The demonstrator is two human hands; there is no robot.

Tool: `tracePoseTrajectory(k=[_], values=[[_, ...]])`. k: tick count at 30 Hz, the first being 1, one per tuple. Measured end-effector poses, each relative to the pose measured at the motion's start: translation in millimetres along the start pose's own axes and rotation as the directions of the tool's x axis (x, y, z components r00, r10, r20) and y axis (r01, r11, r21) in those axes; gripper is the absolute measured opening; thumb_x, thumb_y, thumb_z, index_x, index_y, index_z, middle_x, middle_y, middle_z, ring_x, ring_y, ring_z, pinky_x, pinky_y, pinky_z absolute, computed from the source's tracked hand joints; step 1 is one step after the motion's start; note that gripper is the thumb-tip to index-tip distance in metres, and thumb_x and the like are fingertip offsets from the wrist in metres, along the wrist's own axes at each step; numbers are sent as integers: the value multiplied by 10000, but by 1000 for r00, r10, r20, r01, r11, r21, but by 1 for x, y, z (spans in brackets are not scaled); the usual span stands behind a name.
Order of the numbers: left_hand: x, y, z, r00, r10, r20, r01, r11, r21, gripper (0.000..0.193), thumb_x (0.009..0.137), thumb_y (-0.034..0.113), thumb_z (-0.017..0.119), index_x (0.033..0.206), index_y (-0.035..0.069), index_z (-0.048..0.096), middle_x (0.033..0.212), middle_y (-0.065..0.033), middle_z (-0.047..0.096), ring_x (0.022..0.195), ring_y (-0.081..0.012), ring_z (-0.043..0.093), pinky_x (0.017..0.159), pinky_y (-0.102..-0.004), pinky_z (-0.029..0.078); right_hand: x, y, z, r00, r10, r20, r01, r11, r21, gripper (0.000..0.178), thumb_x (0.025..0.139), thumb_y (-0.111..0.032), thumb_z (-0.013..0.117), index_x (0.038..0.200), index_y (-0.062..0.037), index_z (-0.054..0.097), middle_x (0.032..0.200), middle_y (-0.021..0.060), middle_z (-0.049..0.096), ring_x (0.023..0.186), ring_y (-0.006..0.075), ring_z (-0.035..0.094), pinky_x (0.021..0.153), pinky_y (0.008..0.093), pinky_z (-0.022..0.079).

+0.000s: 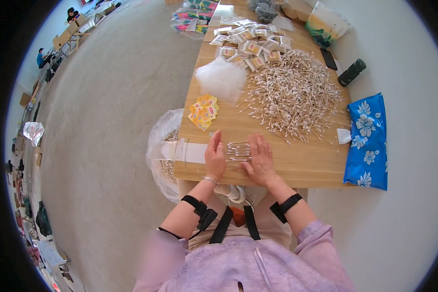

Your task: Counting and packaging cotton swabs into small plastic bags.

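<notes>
A row of cotton swabs point(237, 152) lies side by side on the wooden table point(311, 168) near its front edge. My left hand point(216, 158) stands on edge at the left ends of the swabs, its fingers stretched out and together. Against their right ends rests my right hand point(262, 158), palm down with fingers extended. Left of my left hand, a white strip point(194, 153) reaches toward the table's left edge. Beyond my hands rises a big heap of loose cotton swabs point(297, 92). Several yellow printed cards point(203, 112) lie beyond my left hand.
Clear plastic bags point(221, 79) and a pile of filled packets point(253, 41) lie farther back. Along the right side are a blue flowered pouch point(367, 141), a dark bottle point(352, 73) and a black phone point(328, 59). A plastic-lined container of swabs point(168, 165) stands beside the table's left edge.
</notes>
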State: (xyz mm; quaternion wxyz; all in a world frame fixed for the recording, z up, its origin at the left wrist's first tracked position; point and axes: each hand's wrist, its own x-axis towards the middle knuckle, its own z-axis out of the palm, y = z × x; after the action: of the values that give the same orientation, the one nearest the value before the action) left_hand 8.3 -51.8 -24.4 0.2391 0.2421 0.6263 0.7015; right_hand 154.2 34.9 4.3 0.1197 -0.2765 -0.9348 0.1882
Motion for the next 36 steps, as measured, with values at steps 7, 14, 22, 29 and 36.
tracePoseTrajectory(k=[7,14,22,29,36], values=[[-4,10,9,998,-57,-28,55,996,-69,402,970,73,399,1360,-21,418,1378,-132,465,1289,-212,420,1089,-314,301,13,2,14,977,60,-204,25,919,392,757,789,-70,613,1433,20,226,1461,239,269,1369,384,250,1137,411,197],[-5,11,17,999,-42,28,42,999,-8,412,1010,177,364,1372,-15,407,1403,-136,436,1316,-207,380,1098,-305,270,30,-6,29,904,350,-247,-50,659,751,573,859,-43,460,1399,45,290,1492,214,245,1408,321,197,1147,396,165],[-3,4,9,994,-79,77,95,968,-231,490,1025,311,353,1392,-14,369,1434,-142,387,1348,-217,335,1123,-338,237,30,-8,35,922,177,-345,10,879,477,598,868,-97,504,1406,46,287,1500,226,219,1414,376,149,1152,447,128],[-3,0,7,993,-94,68,111,942,-316,474,1025,284,360,1393,-15,365,1440,-137,381,1358,-220,321,1135,-337,223,24,-6,19,956,77,-283,-59,996,72,426,797,-158,634,1180,-10,521,1299,176,438,1252,353,363,1044,445,296],[-5,4,13,997,0,76,10,992,-125,400,1008,133,381,1379,-14,397,1416,-139,419,1325,-215,375,1102,-303,276,22,-7,14,938,80,-338,-50,994,96,124,725,-171,707,751,-82,624,928,60,549,925,277,490,796,408,413]])
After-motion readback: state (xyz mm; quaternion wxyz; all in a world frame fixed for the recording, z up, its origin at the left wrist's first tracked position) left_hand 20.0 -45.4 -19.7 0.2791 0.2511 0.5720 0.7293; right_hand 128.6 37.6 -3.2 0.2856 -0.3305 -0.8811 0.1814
